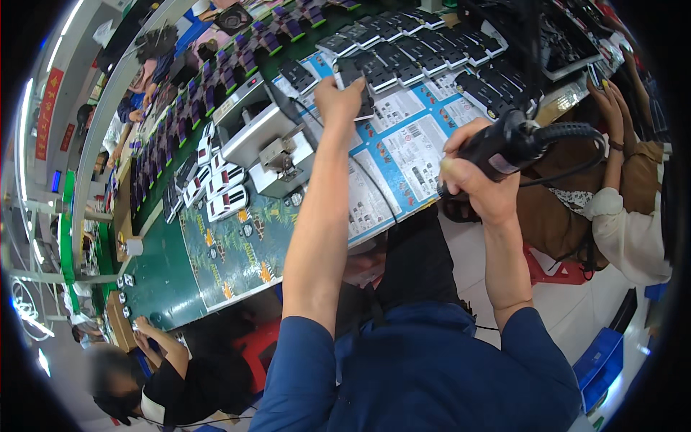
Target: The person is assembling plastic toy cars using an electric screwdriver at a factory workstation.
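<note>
My left hand (pixel 340 101) reaches over the bench with its fingers closed around an upturned toy car (pixel 366 108), whose black underside and white edge show. In my right hand (pixel 484 183) is a black electric screwdriver (pixel 497 150), held above the bench's front edge, its thick cable curving off to the right. The tool's tip is hard to make out. Beyond my left hand, several more upturned toy cars (pixel 421 56) with black undersides lie in rows. Printed blue-and-white sheets (pixel 414 155) cover the bench beneath.
Left of my forearm stands a metal bench machine (pixel 277 158). Several white toy cars (pixel 227 200) sit beside it. A belt carries purple-and-black pieces (pixel 191 97) behind. Co-workers sit left and right, one with a hand (pixel 610 101) near a black tray (pixel 572 61).
</note>
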Demonstrator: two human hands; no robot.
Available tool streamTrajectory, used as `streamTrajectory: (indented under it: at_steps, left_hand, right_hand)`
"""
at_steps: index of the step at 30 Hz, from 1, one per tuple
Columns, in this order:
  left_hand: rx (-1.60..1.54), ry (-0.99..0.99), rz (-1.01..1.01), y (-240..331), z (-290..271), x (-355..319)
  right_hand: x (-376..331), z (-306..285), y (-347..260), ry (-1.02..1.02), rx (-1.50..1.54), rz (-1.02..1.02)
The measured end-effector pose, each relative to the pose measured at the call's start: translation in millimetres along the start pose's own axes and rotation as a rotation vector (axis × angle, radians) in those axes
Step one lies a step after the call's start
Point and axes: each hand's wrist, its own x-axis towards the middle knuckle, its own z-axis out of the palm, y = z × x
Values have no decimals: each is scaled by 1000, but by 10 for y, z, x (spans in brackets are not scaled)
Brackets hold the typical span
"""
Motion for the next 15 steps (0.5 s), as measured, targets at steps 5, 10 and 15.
streamTrajectory:
  at_steps: [5,10,15]
  left_hand:
    - [-453,-146,216,409,-358,-753]
    - [-697,-172,51,408,-1385,-1794]
    - [-895,-30,-279,-210,-1987,-2031]
  right_hand:
    - [-8,104,27,-22,167,-32]
    - [194,586,-64,-32,443,-190]
    - [556,1524,99,-118,516,-335]
